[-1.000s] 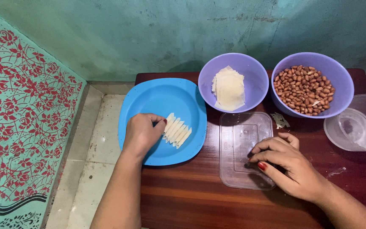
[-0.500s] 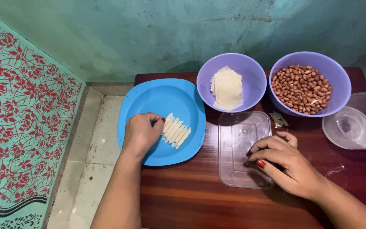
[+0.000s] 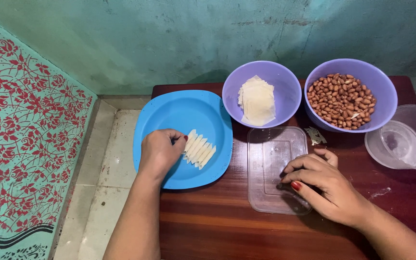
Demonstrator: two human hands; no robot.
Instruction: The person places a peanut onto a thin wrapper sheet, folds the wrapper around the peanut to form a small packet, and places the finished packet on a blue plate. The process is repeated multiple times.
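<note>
A blue plate [image 3: 179,115] is seen left of two purple bowls [image 3: 285,82]; brown peanuts [image 3: 343,100] and pale sheets [image 3: 257,100] are held.

No packages, labels, signs or screens show anywhere in this view. Nothing on the wooden table [image 3: 227,231] bears a printed wrapper or sticker.

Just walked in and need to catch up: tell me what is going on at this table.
A person works at a wooden table. The left hand rests on a blue plate, fingertips against a row of pale rolled sticks. The right hand presses on a clear flat lid. Behind stand a purple bowl of pale square sheets and a purple bowl of peanuts.
</note>
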